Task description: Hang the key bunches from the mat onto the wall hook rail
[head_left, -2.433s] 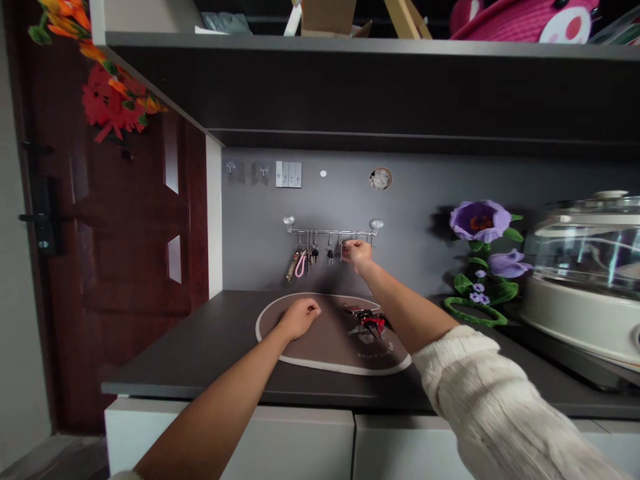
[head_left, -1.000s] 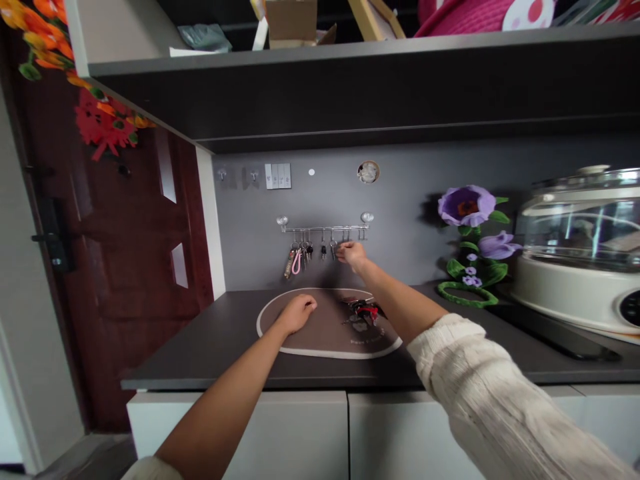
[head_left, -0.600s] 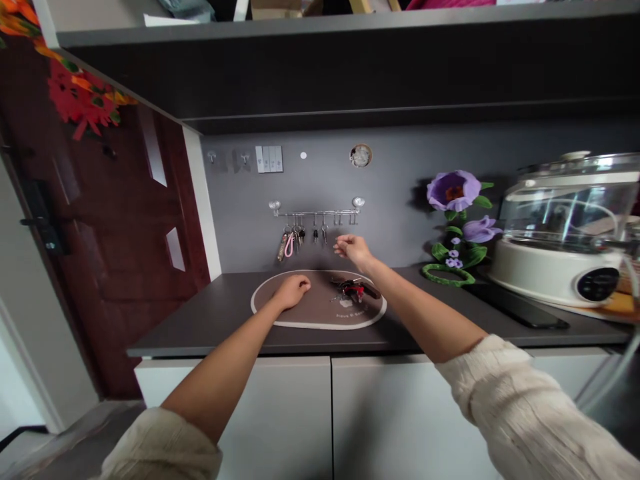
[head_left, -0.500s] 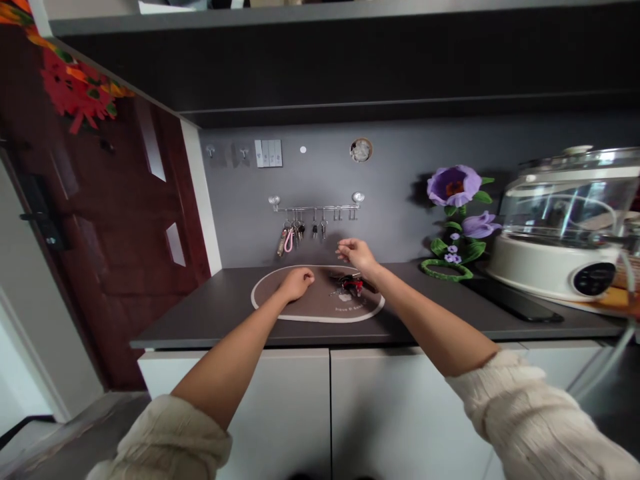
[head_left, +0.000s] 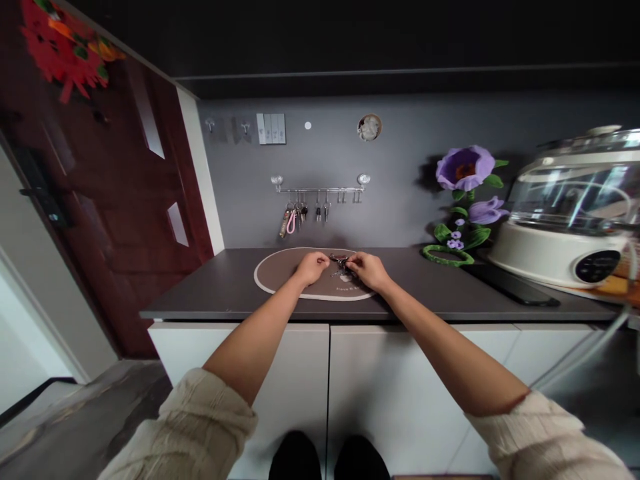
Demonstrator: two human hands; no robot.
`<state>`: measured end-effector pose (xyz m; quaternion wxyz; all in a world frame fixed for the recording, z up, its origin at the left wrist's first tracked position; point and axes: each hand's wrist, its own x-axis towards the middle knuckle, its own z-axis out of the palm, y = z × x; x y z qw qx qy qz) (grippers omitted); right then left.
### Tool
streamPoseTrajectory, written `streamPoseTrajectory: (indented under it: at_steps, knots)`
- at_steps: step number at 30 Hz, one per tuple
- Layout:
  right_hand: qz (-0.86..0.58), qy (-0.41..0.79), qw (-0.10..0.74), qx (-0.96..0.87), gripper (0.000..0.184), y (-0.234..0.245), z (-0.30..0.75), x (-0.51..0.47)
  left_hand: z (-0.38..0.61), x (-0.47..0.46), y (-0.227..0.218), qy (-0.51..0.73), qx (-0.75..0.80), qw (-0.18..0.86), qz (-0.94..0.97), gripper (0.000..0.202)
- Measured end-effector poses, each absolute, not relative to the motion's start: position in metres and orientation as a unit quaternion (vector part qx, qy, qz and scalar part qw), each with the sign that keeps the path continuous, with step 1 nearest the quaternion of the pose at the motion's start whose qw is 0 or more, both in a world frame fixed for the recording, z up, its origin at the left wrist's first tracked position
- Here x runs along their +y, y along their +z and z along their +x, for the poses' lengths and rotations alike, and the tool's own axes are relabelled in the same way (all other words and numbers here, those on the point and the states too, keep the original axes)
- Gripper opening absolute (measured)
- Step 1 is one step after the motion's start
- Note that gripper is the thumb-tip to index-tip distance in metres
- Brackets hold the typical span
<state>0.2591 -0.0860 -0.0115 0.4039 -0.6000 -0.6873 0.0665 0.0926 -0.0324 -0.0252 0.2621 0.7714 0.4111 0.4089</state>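
Observation:
Both my hands meet over a brown oval mat (head_left: 280,267) on the dark counter. My right hand (head_left: 367,271) is curled over a pile of keys (head_left: 340,261) lying on the mat, fingers closed on them. Just left of the pile, my left hand (head_left: 312,267) rests with its fingers curled, touching the keys' edge. On the grey wall behind, a metal hook rail (head_left: 319,190) carries several key bunches (head_left: 300,215) on its left hooks, one with a pink strap.
A dark red door (head_left: 100,200) stands at the left. Purple fabric flowers (head_left: 465,193) and a white cooker with a glass lid (head_left: 570,213) sit on the counter's right. White cabinet doors (head_left: 325,387) run below the counter. My feet show at the bottom.
My right hand came down from the hook rail to the keys on the mat. My left hand slid right toward them. The view dropped lower and pulled back.

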Motion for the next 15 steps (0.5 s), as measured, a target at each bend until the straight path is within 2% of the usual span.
streamPoseTrajectory:
  at_steps: [9, 15]
  knots:
    - [-0.607, -0.013, 0.316, -0.729, 0.009, -0.0157, 0.2569, -0.0816, 0.0936, -0.0263, -0.0307, 0.402, 0.395, 0.266, 0.782, 0.015]
    - [-0.593, -0.038, 0.298, -0.747, 0.012, -0.0168, 0.2576, -0.0789, 0.0945, -0.0261, -0.0313, 0.395, 0.392, 0.270, 0.786, 0.017]
